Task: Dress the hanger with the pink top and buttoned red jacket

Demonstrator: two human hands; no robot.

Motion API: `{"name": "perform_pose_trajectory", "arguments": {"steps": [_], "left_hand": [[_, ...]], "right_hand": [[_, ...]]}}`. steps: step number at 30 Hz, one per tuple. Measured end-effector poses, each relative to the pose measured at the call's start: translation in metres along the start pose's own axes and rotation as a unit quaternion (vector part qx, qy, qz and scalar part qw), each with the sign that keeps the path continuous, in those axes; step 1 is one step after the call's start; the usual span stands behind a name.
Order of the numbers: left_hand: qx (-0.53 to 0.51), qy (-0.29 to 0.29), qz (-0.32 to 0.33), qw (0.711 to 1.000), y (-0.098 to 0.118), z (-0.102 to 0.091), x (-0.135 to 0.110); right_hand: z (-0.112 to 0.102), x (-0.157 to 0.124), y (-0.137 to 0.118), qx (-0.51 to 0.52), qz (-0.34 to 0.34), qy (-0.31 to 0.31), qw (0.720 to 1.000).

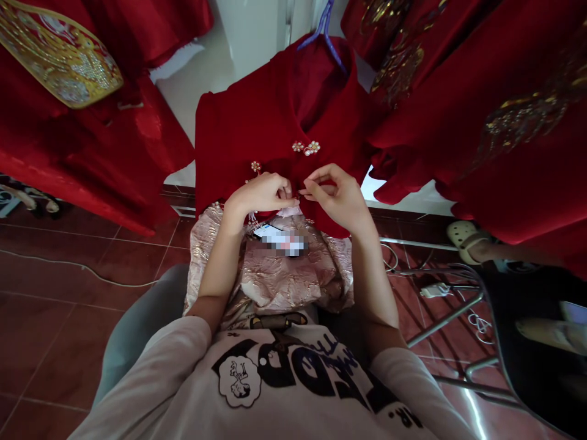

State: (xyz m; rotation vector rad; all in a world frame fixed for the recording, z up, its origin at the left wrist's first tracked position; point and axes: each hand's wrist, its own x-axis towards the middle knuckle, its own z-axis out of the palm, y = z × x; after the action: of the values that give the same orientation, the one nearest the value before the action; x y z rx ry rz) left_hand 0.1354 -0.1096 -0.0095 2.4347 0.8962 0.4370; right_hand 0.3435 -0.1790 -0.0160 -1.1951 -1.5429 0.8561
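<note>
A red jacket (pixel 247 122) with a V-shaped neckline hangs in front of me on a blue hanger (pixel 324 33). Flower-shaped beaded buttons (pixel 306 147) sit below its neckline, and another flower ornament (pixel 255 166) is at the left. My left hand (pixel 268 192) has its fingers curled and thumb pressed on the jacket's lower front. Close to its right, my right hand (pixel 337 197) pinches thumb and forefinger together over the same spot; whatever lies between them is too small to make out. Pinkish gold brocade cloth (pixel 279 281) covers my lap, with a lit phone (pixel 279 238) on it.
Red garments with gold embroidery (pixel 68 55) hang at the left, and more red garments (pixel 458 110) hang at the right. A metal-framed black chair (pixel 518 342) stands at the right, near a power strip (pixel 435 290). A cable (pixel 82 266) crosses the tiled floor. Another person's foot wears a clog (pixel 463 239).
</note>
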Motion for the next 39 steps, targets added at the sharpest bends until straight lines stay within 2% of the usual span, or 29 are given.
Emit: {"name": "perform_pose_trajectory", "arguments": {"steps": [4, 7, 11, 16, 19, 21, 25, 27, 30, 33, 36, 39], "left_hand": [[0.009, 0.008, 0.019, 1.0, 0.0, -0.002, 0.0], [-0.009, 0.02, 0.032, 0.999, -0.001, -0.007, -0.004], [-0.053, 0.035, 0.041, 0.997, 0.002, -0.014, -0.009], [-0.091, 0.042, 0.043, 0.994, 0.01, -0.018, -0.013], [-0.098, 0.047, 0.037, 0.993, 0.011, -0.022, -0.017], [-0.093, 0.08, 0.022, 0.992, 0.009, -0.026, -0.022], [-0.06, 0.209, -0.023, 0.976, -0.005, -0.038, -0.037], [-0.056, 0.234, -0.04, 0.97, -0.015, -0.043, -0.044], [-0.069, 0.195, -0.04, 0.978, -0.027, -0.044, -0.048], [-0.063, 0.151, -0.044, 0.986, -0.031, -0.043, -0.046], [-0.04, 0.129, -0.09, 0.987, -0.026, -0.042, -0.042], [-0.006, 0.14, -0.139, 0.98, -0.019, -0.044, -0.042]], "right_hand": [[-0.004, -0.003, -0.009, -0.043, -0.007, 0.03, 0.999], [-0.006, -0.005, -0.01, -0.079, 0.004, 0.014, 0.997], [-0.003, -0.005, -0.002, -0.129, 0.051, -0.013, 0.99], [0.006, 0.0, 0.003, -0.089, 0.035, -0.041, 0.995], [0.007, 0.002, 0.001, -0.075, 0.018, -0.021, 0.997], [0.007, 0.002, -0.001, -0.078, 0.012, 0.007, 0.997], [0.008, 0.001, -0.007, -0.086, 0.0, 0.067, 0.994], [0.01, 0.001, -0.01, -0.1, -0.016, 0.093, 0.991], [0.017, 0.001, -0.015, -0.122, -0.043, 0.124, 0.984], [0.026, 0.001, -0.017, -0.115, -0.057, 0.115, 0.985], [0.037, 0.003, -0.015, -0.102, -0.056, 0.085, 0.99], [0.045, 0.01, -0.011, -0.094, -0.058, 0.079, 0.991]]}}
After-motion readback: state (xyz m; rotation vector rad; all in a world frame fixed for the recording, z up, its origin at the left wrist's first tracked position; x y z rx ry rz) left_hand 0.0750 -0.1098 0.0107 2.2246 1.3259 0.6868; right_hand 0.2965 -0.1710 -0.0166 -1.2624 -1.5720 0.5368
